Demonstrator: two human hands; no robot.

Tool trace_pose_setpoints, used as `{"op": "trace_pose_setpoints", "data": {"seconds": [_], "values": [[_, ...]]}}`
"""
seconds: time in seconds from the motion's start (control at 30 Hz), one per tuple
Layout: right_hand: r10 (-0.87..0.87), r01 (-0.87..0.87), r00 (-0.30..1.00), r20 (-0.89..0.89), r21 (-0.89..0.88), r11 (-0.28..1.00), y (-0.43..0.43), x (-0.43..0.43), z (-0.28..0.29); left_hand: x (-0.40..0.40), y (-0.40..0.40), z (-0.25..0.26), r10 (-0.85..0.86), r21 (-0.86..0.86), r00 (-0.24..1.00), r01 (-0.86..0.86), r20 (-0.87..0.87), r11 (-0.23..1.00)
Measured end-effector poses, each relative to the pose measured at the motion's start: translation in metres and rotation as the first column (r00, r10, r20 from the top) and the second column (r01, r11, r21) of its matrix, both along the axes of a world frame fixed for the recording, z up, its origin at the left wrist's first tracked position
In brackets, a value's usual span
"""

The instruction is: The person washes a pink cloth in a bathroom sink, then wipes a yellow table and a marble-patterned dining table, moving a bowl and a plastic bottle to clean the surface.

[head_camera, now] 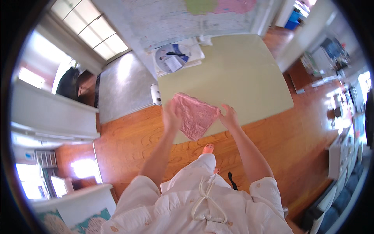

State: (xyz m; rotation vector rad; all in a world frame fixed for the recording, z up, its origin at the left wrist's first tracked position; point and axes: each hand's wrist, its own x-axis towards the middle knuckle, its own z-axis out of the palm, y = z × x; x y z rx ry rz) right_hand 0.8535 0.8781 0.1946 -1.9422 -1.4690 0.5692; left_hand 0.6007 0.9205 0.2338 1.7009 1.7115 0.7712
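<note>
A crumpled pink cloth (196, 118) hangs spread between my two hands above the near edge of a pale green tabletop (239, 73). My left hand (171, 117) grips its left side, though motion blur hides the exact hold of the fingers. At the cloth's right corner, my right hand (229, 116) pinches the fabric between thumb and fingers. The lower corner of the cloth droops towards me, close to the table's front edge.
At the table's back left, a round grey tray (159, 60) holds papers and a black object, beside stacked papers (197, 54). A wall map (175, 23) rises behind. A black-and-white animal (156, 94) is by the table's left edge. Wooden floor (128, 140) surrounds my feet.
</note>
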Motion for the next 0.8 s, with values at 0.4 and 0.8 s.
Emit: {"op": "trace_pose_setpoints", "data": {"seconds": [0.4,0.8], "values": [[0.130,-0.027,0.859,0.494,-0.210,0.977,0.085,0.209,-0.059,0.062,0.017,-0.091,0.259,-0.003,0.799,-0.310,-0.543,0.951],[0.357,-0.324,0.713,0.604,-0.168,0.931,0.098,0.267,-0.073,0.205,0.082,-0.069,0.079,-0.083,0.742,-0.179,-0.665,0.980]]}}
